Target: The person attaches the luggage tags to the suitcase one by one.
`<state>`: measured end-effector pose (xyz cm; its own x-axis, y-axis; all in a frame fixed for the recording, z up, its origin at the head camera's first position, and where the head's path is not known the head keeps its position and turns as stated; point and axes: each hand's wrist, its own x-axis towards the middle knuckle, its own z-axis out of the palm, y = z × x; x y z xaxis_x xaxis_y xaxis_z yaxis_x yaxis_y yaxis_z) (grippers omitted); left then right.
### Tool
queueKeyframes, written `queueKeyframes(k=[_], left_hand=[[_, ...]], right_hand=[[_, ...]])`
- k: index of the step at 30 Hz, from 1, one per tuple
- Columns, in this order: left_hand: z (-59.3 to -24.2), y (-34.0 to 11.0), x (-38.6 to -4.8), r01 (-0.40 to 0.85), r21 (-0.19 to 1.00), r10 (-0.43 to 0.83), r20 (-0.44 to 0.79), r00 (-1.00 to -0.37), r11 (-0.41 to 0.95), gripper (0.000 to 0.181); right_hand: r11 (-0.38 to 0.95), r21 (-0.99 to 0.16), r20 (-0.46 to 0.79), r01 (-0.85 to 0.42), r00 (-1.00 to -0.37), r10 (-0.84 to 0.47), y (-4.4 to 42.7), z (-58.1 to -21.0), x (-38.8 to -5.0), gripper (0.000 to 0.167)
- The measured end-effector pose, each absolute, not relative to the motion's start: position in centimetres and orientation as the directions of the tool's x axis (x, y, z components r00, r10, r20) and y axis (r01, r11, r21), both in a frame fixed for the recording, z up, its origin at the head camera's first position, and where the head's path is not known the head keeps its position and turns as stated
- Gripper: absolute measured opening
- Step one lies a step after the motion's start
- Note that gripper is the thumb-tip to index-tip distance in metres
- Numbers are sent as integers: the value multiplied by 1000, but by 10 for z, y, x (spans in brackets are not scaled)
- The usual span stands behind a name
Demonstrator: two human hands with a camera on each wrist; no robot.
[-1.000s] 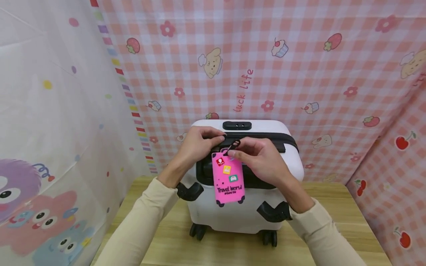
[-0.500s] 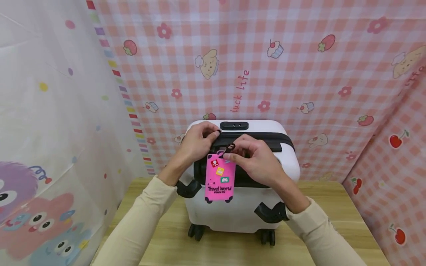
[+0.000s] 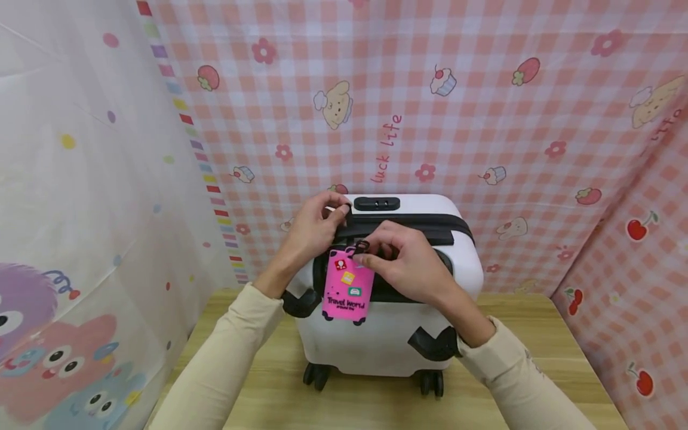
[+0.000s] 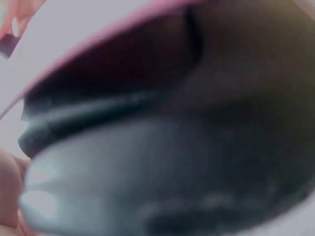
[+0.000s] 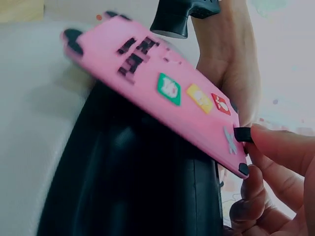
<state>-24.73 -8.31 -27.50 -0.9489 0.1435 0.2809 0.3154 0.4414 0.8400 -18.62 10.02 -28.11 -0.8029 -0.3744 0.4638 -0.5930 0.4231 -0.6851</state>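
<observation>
In the head view a white suitcase stands upright with a black recessed panel and black band on it. My right hand pinches the black strap of a pink luggage tag. The tag hangs in front of the suitcase, its printed side facing me. In the right wrist view, thumb and fingers hold the strap at the tag's top end. My left hand pinches a small black tab beside the band; its kind cannot be made out. The left wrist view is blurred and mostly shows a dark surface.
A black combination lock sits on top of the suitcase. Its black wheels rest on a wood-grain table. A pink checked curtain hangs close behind, and a white patterned one at the left.
The luggage tag and right hand have shifted left, and the strap has tipped lower. My left hand has risen slightly with the black tab showing between its fingers.
</observation>
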Motion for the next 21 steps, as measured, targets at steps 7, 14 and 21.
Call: queueKeyframes(k=[7,14,21], left_hand=[[-274,-85,-249,286,894,126,257,-958,344,18],[-273,-87,-246,315,920,134,290,-948,232,17],[-272,-85,-246,364,924,135,348,-928,116,22]], right_hand=[[457,-569,544,-684,-729,-415,100,-281,-192,6],[492,-502,580,-711,-699,-418,97,-282,-200,9],[519,-495,614,-697,-703,-358,92,-283,-204,11]])
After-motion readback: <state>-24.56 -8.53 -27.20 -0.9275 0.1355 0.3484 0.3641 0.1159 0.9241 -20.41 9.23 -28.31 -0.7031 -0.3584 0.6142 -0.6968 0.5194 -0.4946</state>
